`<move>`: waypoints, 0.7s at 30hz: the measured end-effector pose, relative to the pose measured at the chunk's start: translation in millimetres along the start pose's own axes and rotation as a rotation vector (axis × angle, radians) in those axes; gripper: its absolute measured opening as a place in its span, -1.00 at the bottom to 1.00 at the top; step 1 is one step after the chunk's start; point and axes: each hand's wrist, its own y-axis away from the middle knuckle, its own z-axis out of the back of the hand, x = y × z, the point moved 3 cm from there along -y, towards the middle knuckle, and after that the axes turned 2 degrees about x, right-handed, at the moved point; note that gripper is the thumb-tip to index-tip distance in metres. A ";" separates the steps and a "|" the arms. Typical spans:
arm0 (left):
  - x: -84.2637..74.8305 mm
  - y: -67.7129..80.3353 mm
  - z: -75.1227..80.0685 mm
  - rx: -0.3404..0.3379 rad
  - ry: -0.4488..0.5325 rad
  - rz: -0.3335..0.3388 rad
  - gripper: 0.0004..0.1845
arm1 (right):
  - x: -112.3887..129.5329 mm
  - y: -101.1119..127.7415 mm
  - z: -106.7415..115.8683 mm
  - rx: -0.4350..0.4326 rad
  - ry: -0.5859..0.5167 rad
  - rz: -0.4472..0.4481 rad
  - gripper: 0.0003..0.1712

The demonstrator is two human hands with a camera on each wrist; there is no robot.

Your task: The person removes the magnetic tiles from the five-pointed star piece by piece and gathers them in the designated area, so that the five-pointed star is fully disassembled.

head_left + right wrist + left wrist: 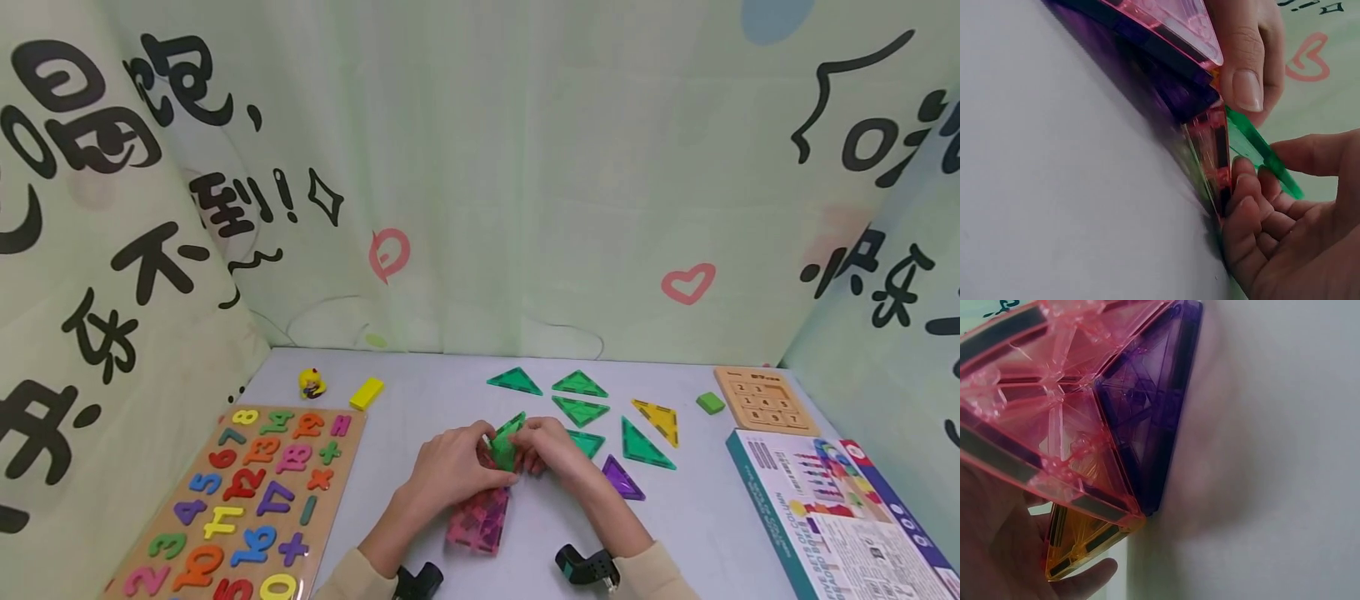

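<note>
Looking approx mid-assembly: joined so far into a pink tile cluster (478, 523), w/ purple facet (1154, 394) and orange facet (1082, 550) showing up close, low on the counter (420, 379) in front. Holding that cluster w/ L grip (450, 458), pinching a green triangular tile (504, 443) in R grip (555, 446), right by the cluster's far end; seated or not, can't tell. Not yet joined: five loose green triangles (648, 444), plus one yellow triangle (657, 422) and one purple triangle (622, 481), spread beyond & to the R. Over to the surface: smooth, whitish, carrying a wooden number board (326, 492) on the L, w/ yellow block (367, 394) and duck figurine (311, 384) behind; on the R, green block (710, 403), wooden number puzzle (791, 400) and printed box (847, 542). Walled in by pale-green curtain (465, 167) w/ black characters (153, 262) and pink hearts (688, 268).
</note>
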 end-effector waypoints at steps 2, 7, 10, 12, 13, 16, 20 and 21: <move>0.3 0.2 -0.2 -0.005 0.003 0.001 -0.38 | -0.5 -0.4 2.6 0.017 -0.044 -0.012 -0.85; -0.3 0.3 -0.2 -0.018 -0.004 -0.003 -0.43 | 4.9 1.4 12.6 -0.001 -0.074 0.003 -0.83; -1.4 0.2 -0.5 -0.018 -0.004 -0.004 -0.47 | 9.4 2.3 19.2 -0.035 -0.044 0.027 -0.80; -2.0 0.0 -1.1 -0.015 -0.007 -0.001 -0.49 | 11.1 1.2 23.3 -0.066 0.001 0.037 -0.81; -2.4 -0.1 -1.3 -0.011 -0.009 0.003 -0.50 | 11.5 0.1 24.9 -0.089 0.027 0.036 -0.77; -3.1 -0.6 -2.3 -0.002 -0.016 0.012 -0.51 | 12.8 -4.5 27.5 -0.144 0.166 0.044 -0.60; -4.0 -0.6 -3.0 -0.006 -0.027 0.019 -0.52 | 14.9 -14.6 25.4 -0.178 0.387 0.091 -0.59; -4.5 -0.7 -3.5 -0.005 -0.027 0.017 -0.52 | 15.4 -17.6 24.9 -0.184 0.427 0.109 -0.61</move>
